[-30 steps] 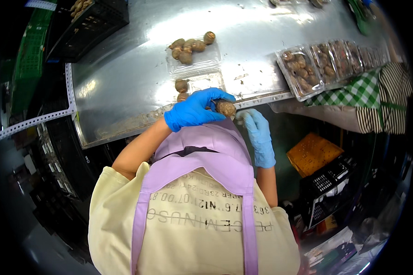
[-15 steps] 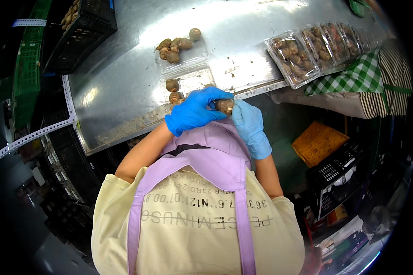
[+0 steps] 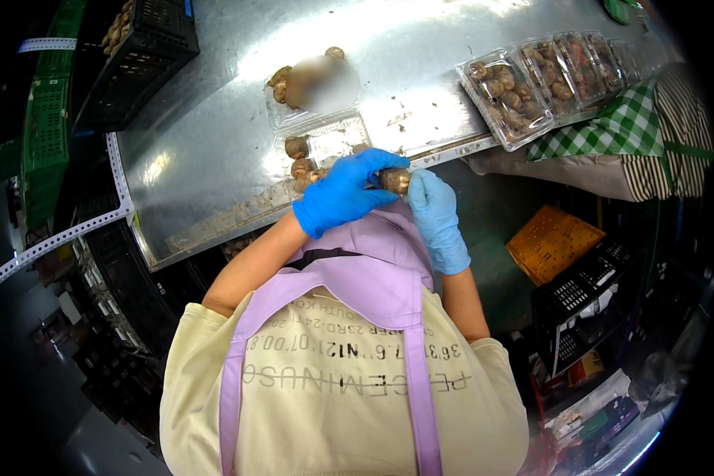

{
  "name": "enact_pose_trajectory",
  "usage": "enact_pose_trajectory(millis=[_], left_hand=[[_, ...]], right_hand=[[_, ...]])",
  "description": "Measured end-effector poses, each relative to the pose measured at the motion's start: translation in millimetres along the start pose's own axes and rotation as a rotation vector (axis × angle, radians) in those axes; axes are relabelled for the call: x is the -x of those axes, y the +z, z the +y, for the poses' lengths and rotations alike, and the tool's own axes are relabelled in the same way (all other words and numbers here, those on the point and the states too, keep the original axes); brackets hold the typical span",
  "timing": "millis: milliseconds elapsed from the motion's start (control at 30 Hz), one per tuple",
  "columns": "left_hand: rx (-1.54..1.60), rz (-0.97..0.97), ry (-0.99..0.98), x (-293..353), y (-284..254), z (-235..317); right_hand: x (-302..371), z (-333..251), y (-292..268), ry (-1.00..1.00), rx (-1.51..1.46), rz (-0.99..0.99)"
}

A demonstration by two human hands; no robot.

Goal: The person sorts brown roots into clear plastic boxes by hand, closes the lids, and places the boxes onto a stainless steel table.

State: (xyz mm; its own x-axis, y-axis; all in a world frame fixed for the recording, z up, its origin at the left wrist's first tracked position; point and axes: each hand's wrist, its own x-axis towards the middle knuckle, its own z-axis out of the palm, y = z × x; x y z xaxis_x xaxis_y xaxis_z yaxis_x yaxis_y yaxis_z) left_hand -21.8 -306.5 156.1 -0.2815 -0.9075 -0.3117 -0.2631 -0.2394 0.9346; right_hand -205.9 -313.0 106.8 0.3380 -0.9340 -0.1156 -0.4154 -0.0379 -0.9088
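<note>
A brown taro (image 3: 393, 182) is gripped in the fingers of my left hand (image 3: 339, 192), which wears a darker blue glove. Its pale end points right, toward my right hand (image 3: 435, 205) in a light blue glove. The right fingers are curled together beside that end, and whatever they hold is hidden. Just past my hands lies an open clear plastic clamshell box (image 3: 343, 136) on the metal table (image 3: 222, 151). Several small taros (image 3: 297, 147) are at its near left side, partly behind my left hand. More taros (image 3: 278, 83) sit in its far half, where a blurred patch covers some.
Clear boxes of taros (image 3: 506, 99) line the table's right edge. A black crate (image 3: 139, 67) of produce stands at the far left, near a green crate (image 3: 49, 131). Below the table on the right are an orange crate (image 3: 554, 244) and a black basket (image 3: 583, 309).
The taro in my left hand has shifted slightly right and up, showing more of its side and pale end. My right hand has moved a little right.
</note>
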Motion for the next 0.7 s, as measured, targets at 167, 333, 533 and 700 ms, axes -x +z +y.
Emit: enact_pose_trajectory(millis=[167,333,533,700], left_hand=[[0.537,0.002,-0.071,-2.0,-0.6,-5.0],[1.163,-0.056,-0.165,4.4,-10.7,-19.5],[1.21,-0.045,-0.229,5.5,-15.4,-24.4],[1.296,0.006,-0.216,7.2,-20.8,-44.5]], right_hand=[[14.5,27.0,-16.5,0.263,-0.496,-0.181],[59.7,125.5,-35.0,0.145,0.713,-0.127],[63.3,136.0,-45.5,0.569,0.428,-0.159],[42.5,105.9,-26.2,0.527,0.558,-0.323]])
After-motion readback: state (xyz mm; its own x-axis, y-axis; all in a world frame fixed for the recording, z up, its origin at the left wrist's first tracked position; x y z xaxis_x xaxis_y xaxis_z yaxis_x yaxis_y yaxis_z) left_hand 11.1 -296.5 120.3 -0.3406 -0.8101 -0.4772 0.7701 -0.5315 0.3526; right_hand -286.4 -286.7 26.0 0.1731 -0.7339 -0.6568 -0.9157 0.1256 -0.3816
